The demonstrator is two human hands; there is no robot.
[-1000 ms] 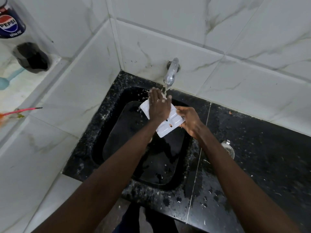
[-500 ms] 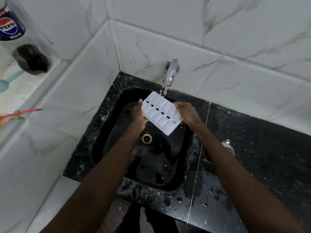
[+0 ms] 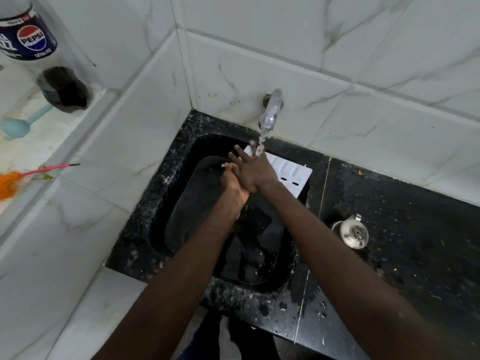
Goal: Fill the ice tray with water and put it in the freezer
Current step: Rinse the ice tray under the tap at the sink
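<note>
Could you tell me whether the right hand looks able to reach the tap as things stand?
Probably yes: the right hand lies flat on the tray just below the tap, with only running water between them.

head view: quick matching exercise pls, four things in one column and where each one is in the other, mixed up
Things:
1 ice tray
2 tap
3 pepsi bottle
4 round steel piece

Places:
a on the white ledge at top left
b over the sink, partly under the right hand
c on the black counter, right of the sink
d on the tiled wall, water running from it

Pairs: 1-b, 2-d, 3-a, 4-c
</note>
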